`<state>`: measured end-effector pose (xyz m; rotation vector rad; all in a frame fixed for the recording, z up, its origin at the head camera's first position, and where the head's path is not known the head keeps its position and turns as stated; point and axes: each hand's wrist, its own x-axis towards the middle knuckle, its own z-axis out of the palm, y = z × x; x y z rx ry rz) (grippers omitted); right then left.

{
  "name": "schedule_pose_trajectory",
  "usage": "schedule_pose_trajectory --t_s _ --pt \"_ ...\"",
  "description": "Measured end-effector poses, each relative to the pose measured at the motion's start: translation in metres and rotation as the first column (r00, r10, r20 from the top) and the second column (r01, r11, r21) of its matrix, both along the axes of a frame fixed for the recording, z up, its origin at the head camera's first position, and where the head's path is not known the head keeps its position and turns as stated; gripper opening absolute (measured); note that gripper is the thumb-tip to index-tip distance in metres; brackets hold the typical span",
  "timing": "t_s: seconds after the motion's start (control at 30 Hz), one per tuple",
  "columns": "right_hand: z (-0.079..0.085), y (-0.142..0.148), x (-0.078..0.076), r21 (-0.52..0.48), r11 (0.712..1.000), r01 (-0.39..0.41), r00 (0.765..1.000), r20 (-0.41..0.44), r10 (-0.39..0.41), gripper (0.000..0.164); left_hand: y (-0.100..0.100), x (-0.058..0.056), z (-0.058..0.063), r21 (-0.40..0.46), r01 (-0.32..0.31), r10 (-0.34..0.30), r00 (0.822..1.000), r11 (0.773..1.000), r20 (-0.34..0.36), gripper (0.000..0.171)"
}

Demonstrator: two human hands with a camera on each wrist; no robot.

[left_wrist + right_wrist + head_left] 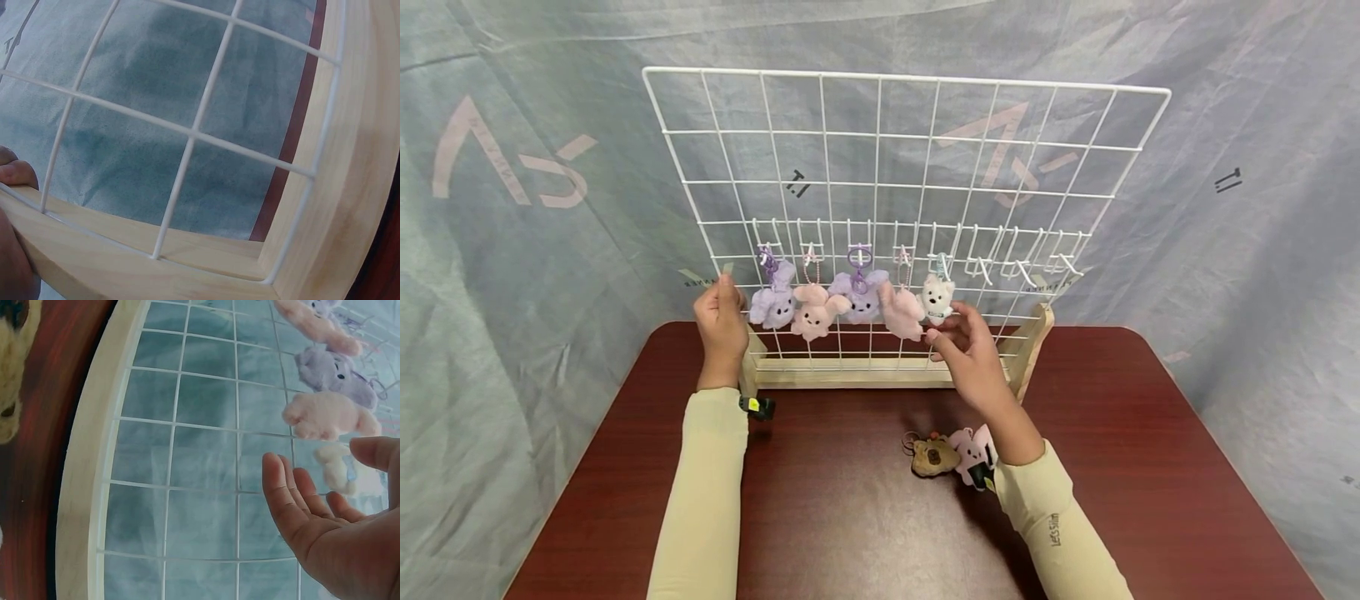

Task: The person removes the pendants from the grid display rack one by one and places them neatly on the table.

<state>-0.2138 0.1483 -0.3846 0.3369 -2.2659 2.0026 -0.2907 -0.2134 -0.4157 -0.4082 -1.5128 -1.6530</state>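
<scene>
My left hand [721, 321] grips the left side of a white wire grid rack [907, 81] with a wooden frame [356, 150]; in the left wrist view its fingers [17, 174] wrap round the wood. My right hand [973, 358] is beside a small white dog plush keychain [937, 298], its fingers loosely bent and holding nothing. Left of the dog on the hooks hang a pink plush [902, 311], a purple plush [861, 298], a pink bunny plush [813, 313] and a purple bunny plush [773, 302]. In the right wrist view the thumb overlaps the white plush [337, 465].
Bare white hooks [1019, 271] stick out right of the dog. On the dark red table [820, 500] lie a brown keychain [932, 457] and a pink bunny plush [972, 450], the latter partly behind the right wrist. A grey printed cloth [550, 125] hangs behind.
</scene>
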Motion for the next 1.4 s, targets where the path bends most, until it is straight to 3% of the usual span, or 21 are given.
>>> schedule_pose_trajectory --t_s 0.2,0.77,1.03,1.4 --pt "0.003 -0.004 0.001 0.017 1.0 0.006 0.999 -0.036 -0.005 0.055 0.0 0.0 -0.001 0.01 -0.018 0.018 1.0 1.0 0.012 0.061" --pt "0.006 -0.011 -0.004 -0.073 0.996 0.043 0.993 -0.108 -0.05 0.046 0.002 0.001 0.0 0.002 -0.014 0.014 1.0 1.0 0.004 0.062" --pt "0.009 -0.013 -0.004 -0.099 0.993 0.057 0.992 -0.109 -0.068 0.05 0.001 0.0 0.0 0.021 -0.006 0.006 1.0 1.0 -0.001 0.062" --pt "0.016 -0.014 0.006 -0.209 0.976 0.069 0.98 -0.171 -0.106 0.061 0.002 0.0 0.001 0.029 0.006 -0.005 1.0 1.0 -0.016 0.062"
